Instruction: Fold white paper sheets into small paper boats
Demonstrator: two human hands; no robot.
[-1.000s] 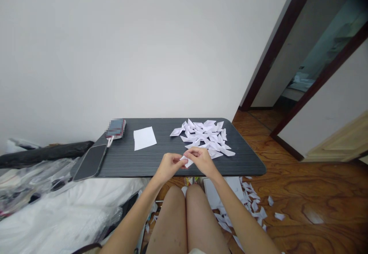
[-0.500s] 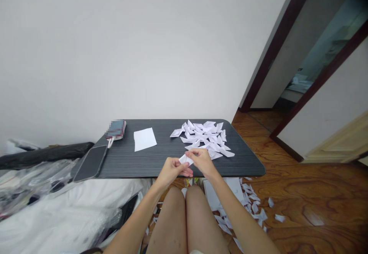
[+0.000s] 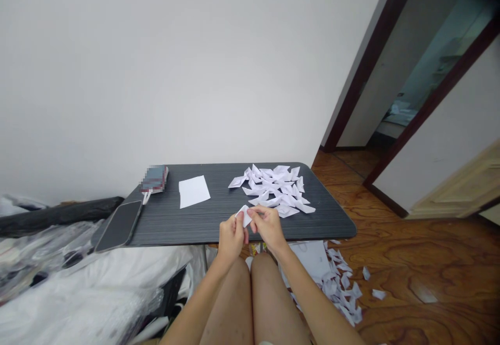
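Between my two hands, above the table's front edge, is a small folded piece of white paper. My left hand pinches its left side, thumb in front. The fingertips of my right hand are closed on its right edge. Just beyond my right hand lies a spread of folded white paper boats. A flat stack of white paper sheets rests on the dark table, left of my hands.
At the table's left end lie a smartphone and a blurred-out packet. More folded papers are scattered on the wooden floor to the right. White plastic-wrapped bundles are at the left. A wall stands behind the table.
The folded paper has been turned so a point faces up. My left hand has rotated more upright, and both hands have shifted slightly left. The view has also shifted a little.
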